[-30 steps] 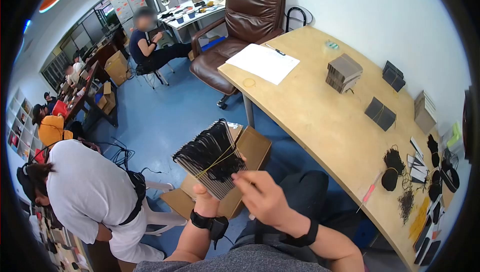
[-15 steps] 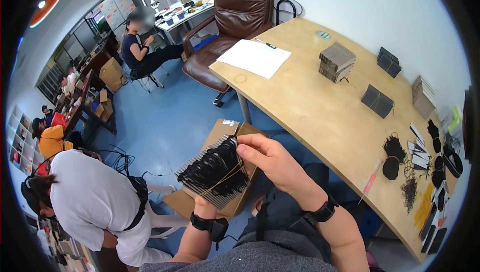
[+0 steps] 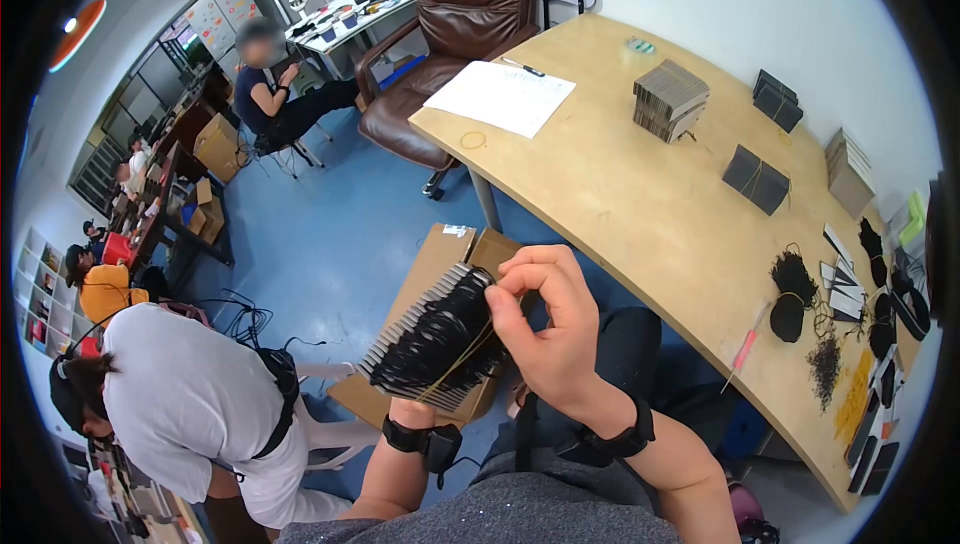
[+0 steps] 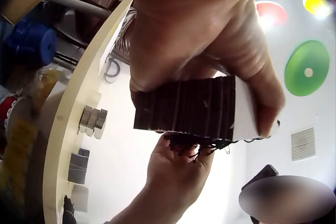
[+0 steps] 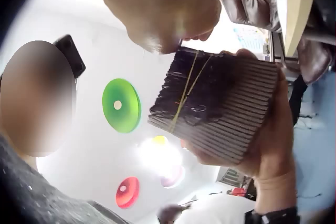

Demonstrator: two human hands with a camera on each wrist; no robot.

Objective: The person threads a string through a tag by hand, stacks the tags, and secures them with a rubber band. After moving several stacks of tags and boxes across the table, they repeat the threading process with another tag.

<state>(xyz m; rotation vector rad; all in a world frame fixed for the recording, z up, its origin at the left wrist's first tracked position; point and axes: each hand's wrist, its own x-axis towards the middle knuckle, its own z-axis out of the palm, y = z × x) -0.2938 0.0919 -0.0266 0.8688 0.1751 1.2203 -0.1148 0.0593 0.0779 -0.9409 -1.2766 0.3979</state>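
Observation:
My left hand [image 4: 194,35] holds a thick stack of cards [image 5: 247,108] from below, fingers and thumb at its sides; in the head view that hand is mostly hidden under the stack. A bundle of black cord loops [image 3: 440,329] lies across the card edges. A thin yellow rubber band [image 5: 185,98] runs around stack and loops. At the stack's upper right corner, my right hand [image 3: 555,319] has its thumb and index finger pinched together on the end of the black cords.
An open cardboard box [image 3: 418,274] stands on the floor beneath the stack. The wooden table [image 3: 600,174] at right carries stacked cards [image 3: 670,99], black cord bundles [image 3: 788,314] and a pink-handled tool [image 3: 742,352]. A person in white [image 3: 190,394] bends close by at left.
My right hand has moved from the near right side of the stack up to its upper right corner. The stack has tilted, and the head view has shifted slightly.

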